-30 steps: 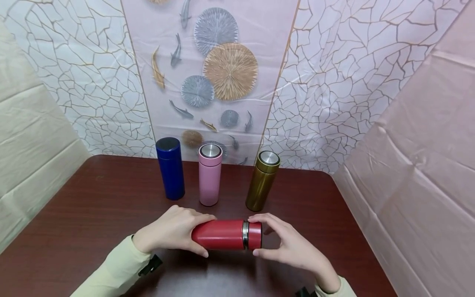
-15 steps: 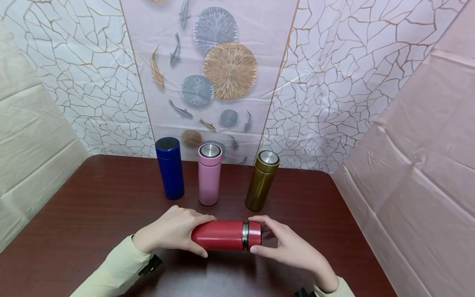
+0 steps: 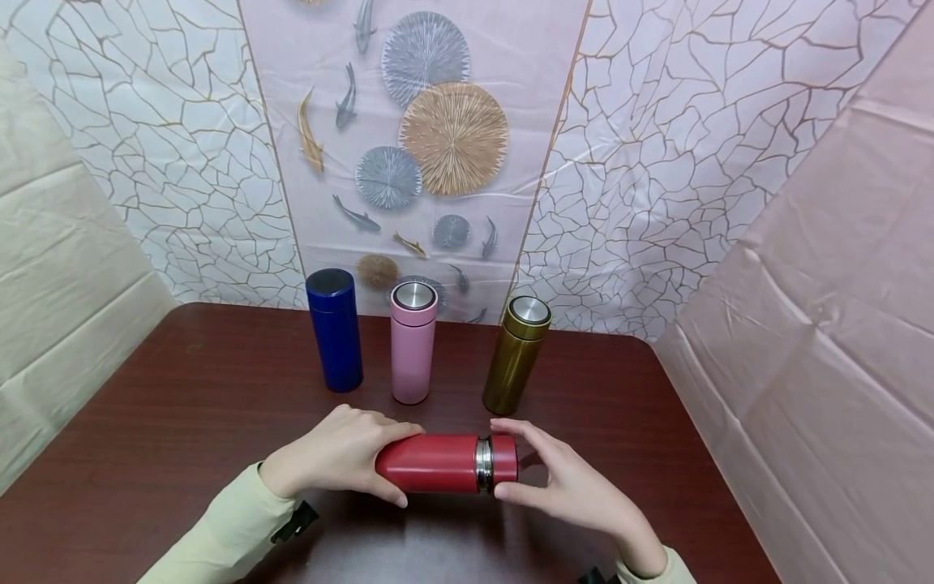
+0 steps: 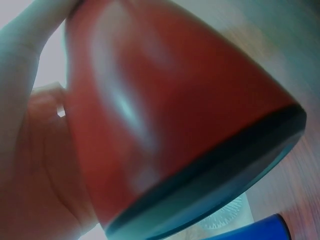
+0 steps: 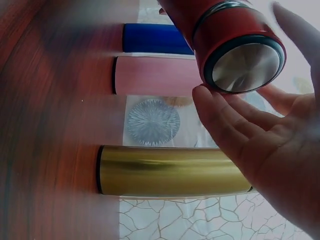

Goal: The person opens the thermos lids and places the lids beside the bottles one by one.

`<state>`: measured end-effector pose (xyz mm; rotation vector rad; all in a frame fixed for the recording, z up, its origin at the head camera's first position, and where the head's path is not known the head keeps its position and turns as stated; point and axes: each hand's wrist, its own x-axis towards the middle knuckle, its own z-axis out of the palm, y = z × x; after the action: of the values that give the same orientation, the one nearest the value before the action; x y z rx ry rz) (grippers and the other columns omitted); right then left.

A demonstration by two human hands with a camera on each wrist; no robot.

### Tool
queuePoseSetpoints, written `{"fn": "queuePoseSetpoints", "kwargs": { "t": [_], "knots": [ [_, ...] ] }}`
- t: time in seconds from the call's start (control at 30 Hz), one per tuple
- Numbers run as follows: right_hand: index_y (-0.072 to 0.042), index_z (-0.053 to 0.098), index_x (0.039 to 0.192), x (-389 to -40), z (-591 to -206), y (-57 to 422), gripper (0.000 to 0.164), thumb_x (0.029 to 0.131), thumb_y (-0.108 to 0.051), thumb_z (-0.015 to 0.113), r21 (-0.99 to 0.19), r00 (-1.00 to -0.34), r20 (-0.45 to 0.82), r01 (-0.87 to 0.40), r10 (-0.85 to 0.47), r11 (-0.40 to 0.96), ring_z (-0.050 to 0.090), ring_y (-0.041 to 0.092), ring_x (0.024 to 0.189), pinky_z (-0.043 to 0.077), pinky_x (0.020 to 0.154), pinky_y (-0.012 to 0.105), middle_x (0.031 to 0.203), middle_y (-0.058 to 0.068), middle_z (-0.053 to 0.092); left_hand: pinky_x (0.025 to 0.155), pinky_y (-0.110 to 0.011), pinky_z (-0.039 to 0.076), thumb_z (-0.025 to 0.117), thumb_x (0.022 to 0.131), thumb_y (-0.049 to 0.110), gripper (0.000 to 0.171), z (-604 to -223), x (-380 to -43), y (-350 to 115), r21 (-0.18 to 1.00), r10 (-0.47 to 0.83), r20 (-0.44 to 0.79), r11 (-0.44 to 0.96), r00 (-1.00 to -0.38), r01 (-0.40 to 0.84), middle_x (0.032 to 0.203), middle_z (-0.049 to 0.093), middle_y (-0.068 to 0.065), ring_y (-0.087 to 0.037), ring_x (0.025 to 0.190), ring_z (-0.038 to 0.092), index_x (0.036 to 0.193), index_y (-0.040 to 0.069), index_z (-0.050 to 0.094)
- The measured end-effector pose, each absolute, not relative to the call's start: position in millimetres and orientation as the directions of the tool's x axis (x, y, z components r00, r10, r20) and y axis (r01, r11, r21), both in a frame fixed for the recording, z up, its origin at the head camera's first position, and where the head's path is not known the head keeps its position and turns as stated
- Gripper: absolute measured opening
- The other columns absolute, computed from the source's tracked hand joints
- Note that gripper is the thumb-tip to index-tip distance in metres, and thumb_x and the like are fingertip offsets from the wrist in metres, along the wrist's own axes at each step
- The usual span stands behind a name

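A red thermos flask (image 3: 438, 464) lies sideways over the near table, its lid end to the right. My left hand (image 3: 339, 453) grips its base end, thumb on the near side and fingers over the far side. In the left wrist view the red body and dark base rim (image 4: 210, 167) fill the picture. My right hand (image 3: 572, 485) holds the red lid (image 3: 505, 460) between thumb and fingers. A silver neck band (image 3: 483, 465) shows between lid and body. In the right wrist view, fingertips (image 5: 202, 95) meet the edge around the lid's steel disc (image 5: 247, 67).
Beyond the hands, a blue flask (image 3: 336, 332), a pink flask (image 3: 412, 357) and a gold flask (image 3: 514, 361) stand upright on the dark red-brown table (image 3: 219, 389). A patterned cloth backdrop (image 3: 452, 138) hangs behind, with pale cloth walls at both sides.
The lid has shifted slightly right from the body, and more of the silver neck band shows. My right fingers have changed position slightly on the lid. My left hand stays in place.
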<state>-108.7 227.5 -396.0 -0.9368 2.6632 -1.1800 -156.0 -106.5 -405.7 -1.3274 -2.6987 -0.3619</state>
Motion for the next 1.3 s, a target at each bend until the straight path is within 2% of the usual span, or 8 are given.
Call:
{"fn": "queuePoseSetpoints", "kwargs": {
  "t": [0.1,0.23,0.47,0.7,0.87,1.1,1.2,1.3],
  "knots": [
    [-0.026,0.045,0.148,-111.3,-396.4,228.2,0.062,0.093,-0.037,0.073,-0.73,-0.812,0.131,-0.468,-0.569,0.499,0.065,0.015,0.102,0.055,0.085,0.035,0.125,-0.004,0.062,0.055,-0.025,0.039,0.079,0.069,0.071,0.077,-405.6,-156.4,-106.3,0.168,0.764,0.204,0.589,-0.612,0.791,0.099,0.071,0.013,-0.001,0.071,0.056,0.129,0.025,0.066],
    [-0.022,0.051,0.143,-113.1,-397.6,228.0,0.056,0.094,-0.037,0.073,-0.765,-0.819,0.077,-0.414,-0.568,0.494,0.065,0.014,0.1,0.056,0.08,0.033,0.111,-0.004,0.067,0.054,-0.025,0.038,0.078,0.069,0.071,0.077,-405.4,-156.2,-106.2,0.164,0.764,0.207,0.589,-0.611,0.791,0.098,0.071,0.013,-0.001,0.071,0.056,0.129,0.025,0.066],
    [-0.029,0.057,0.132,-114.1,-399.6,227.5,0.05,0.089,-0.04,0.078,-0.771,-0.817,0.086,-0.417,-0.569,0.481,0.065,0.015,0.095,0.057,0.078,0.037,0.105,-0.007,0.067,0.055,-0.025,0.039,0.08,0.067,0.07,0.077,-406.8,-156.3,-105.6,0.141,0.767,0.22,0.586,-0.602,0.798,0.1,0.071,0.012,-0.003,0.074,0.058,0.129,0.026,0.066],
    [-0.031,0.057,0.13,-113.9,-398.5,227.6,0.052,0.085,-0.039,0.082,-0.758,-0.818,0.108,-0.436,-0.565,0.485,0.065,0.014,0.093,0.056,0.076,0.033,0.103,-0.009,0.067,0.055,-0.025,0.04,0.078,0.067,0.073,0.078,-408.5,-157.3,-105.5,0.123,0.769,0.223,0.587,-0.599,0.8,0.103,0.072,0.011,-0.003,0.077,0.06,0.129,0.027,0.065],
    [-0.033,0.056,0.129,-113.2,-395.0,227.8,0.059,0.079,-0.04,0.087,-0.69,-0.828,0.151,-0.48,-0.541,0.542,0.063,0.011,0.091,0.054,0.078,0.032,0.105,-0.014,0.064,0.055,-0.026,0.039,0.079,0.067,0.071,0.078,-407.8,-157.7,-106.3,0.156,0.764,0.204,0.592,-0.613,0.79,0.098,0.071,0.013,-0.002,0.073,0.058,0.129,0.025,0.066],
    [-0.023,0.057,0.129,-115.8,-389.4,238.6,0.064,0.075,-0.024,0.091,-0.62,-0.842,0.21,-0.508,-0.497,0.597,0.062,0.008,0.092,0.054,0.079,0.032,0.109,-0.014,0.062,0.054,-0.025,0.038,0.078,0.069,0.072,0.078,-405.6,-159.6,-111.9,0.216,0.736,0.187,0.616,-0.651,0.758,0.092,0.068,0.014,0.0,0.068,0.053,0.13,0.025,0.065],
    [-0.019,0.057,0.128,-120.3,-391.6,248.8,0.066,0.072,-0.013,0.091,-0.625,-0.87,0.229,-0.475,-0.436,0.619,0.064,0.01,0.092,0.054,0.079,0.031,0.108,-0.008,0.062,0.054,-0.025,0.038,0.076,0.07,0.073,0.079,-402.8,-160.6,-114.0,0.225,0.723,0.19,0.626,-0.664,0.746,0.092,0.067,0.014,0.0,0.069,0.053,0.131,0.025,0.065],
    [-0.012,0.055,0.13,-127.0,-394.9,260.7,0.068,0.072,-0.007,0.091,-0.645,-0.898,0.25,-0.434,-0.363,0.629,0.065,0.015,0.095,0.055,0.08,0.03,0.114,0.002,0.062,0.054,-0.025,0.038,0.077,0.07,0.073,0.08,-400.5,-161.4,-116.7,0.222,0.714,0.2,0.635,-0.671,0.74,0.092,0.068,0.012,0.0,0.07,0.054,0.132,0.024,0.064]
  ]
}}
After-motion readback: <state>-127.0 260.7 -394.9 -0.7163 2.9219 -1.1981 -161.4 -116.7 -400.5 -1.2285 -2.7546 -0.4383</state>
